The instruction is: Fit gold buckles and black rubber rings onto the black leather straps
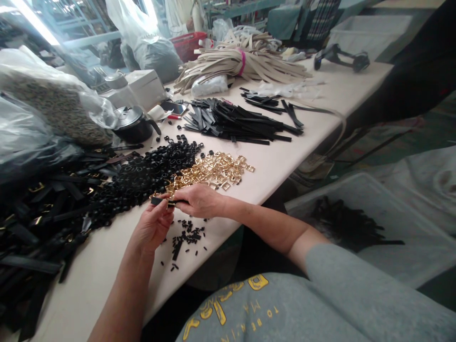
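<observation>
Between my two hands is a short black strap [157, 201] with a gold buckle [170, 204] on it. My left hand [156, 223] pinches the strap near the buckle, thumb on top. From the right, my right hand [201, 200] closes its fingers on the other side of the strap. The fingertips of both hands nearly meet and hide part of the buckle. Just beyond them lies a heap of gold square buckles [221, 168]. Black loops [153, 166] are piled beside it. Small black scraps [187, 235] are scattered on the table below my hands.
Finished-looking black straps with buckles [53, 199] cover the table's left side. Flat black strips [238, 118] lie farther back, before a bundle of beige strips [228, 64]. A black pot [131, 126] stands left of them. A plastic bin [377, 228] sits right, below the table edge.
</observation>
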{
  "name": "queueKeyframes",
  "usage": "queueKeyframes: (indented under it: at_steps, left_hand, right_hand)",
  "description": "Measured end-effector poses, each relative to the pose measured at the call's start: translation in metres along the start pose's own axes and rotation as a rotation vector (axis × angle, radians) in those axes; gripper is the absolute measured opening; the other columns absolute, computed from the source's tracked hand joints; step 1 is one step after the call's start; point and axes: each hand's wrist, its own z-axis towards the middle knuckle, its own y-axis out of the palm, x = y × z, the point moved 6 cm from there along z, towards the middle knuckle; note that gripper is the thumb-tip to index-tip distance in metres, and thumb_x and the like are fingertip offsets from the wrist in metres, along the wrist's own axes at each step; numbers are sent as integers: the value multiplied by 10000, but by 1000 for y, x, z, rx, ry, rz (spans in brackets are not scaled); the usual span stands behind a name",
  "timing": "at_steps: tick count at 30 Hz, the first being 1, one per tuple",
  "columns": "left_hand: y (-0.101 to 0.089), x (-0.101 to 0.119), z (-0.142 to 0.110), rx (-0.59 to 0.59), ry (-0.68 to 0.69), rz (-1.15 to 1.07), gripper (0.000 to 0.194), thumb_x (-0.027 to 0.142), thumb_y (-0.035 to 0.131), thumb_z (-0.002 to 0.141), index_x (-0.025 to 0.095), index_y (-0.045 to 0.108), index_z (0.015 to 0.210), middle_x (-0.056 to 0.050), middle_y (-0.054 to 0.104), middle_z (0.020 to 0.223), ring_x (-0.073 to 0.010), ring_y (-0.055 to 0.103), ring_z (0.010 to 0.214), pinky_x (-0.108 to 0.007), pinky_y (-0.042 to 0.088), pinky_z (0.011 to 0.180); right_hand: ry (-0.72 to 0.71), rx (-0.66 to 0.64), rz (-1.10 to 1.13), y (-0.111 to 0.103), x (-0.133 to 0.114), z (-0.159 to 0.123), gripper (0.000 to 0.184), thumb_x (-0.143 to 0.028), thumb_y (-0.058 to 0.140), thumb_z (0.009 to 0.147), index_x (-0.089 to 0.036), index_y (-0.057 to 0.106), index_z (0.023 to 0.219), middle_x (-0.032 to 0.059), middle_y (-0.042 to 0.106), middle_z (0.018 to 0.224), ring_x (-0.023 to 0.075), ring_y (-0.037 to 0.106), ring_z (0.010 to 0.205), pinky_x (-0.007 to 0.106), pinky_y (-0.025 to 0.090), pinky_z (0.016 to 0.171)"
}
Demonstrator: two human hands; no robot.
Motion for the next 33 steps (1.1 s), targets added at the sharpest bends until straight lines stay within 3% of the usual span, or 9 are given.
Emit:
queueKeyframes:
  at_steps: [9, 18, 24, 29, 33]
  left_hand:
    - [-2, -3, -2, -12, -57, -14, 434, 223, 931, 507, 130, 695, 859, 18, 597, 722, -24, 497, 546, -97, 424, 449]
    - [10, 7, -7, -23, 105, 64, 411, 239, 948, 468, 148, 628, 708, 33, 602, 669, -39, 543, 570, -103, 439, 504]
    - [6, 7, -11, -49, 74, 137, 392, 240, 932, 504, 157, 661, 774, 18, 619, 664, -52, 544, 553, -122, 434, 496]
    - [6, 10, -16, -66, 55, 192, 393, 221, 915, 530, 165, 677, 838, -16, 667, 734, -80, 600, 626, -149, 489, 574]
    - [8, 8, -14, -44, 45, 156, 406, 305, 912, 519, 155, 691, 825, -24, 671, 734, -92, 611, 634, -156, 497, 558]
  right_hand:
    - [19, -17, 31, 3, -2, 1, 290, -355, 454, 976, -184, 681, 1035, 36, 701, 952, 120, 574, 787, 229, 350, 706]
    - [-13, 54, 111, 2, 3, 4, 290, -374, 508, 945, -159, 665, 831, -4, 619, 745, 83, 483, 669, 209, 286, 626]
    - [15, 9, 252, -3, 7, 3, 326, -440, 543, 900, -158, 653, 779, -32, 566, 685, 70, 480, 645, 201, 282, 610]
    - [95, -30, 243, -11, 5, 1, 321, -407, 553, 865, -153, 582, 671, -53, 483, 600, 57, 392, 583, 220, 230, 576]
    - [103, -2, 182, -12, 3, 0, 282, -372, 564, 835, -158, 583, 653, -48, 498, 602, 56, 388, 582, 226, 222, 572]
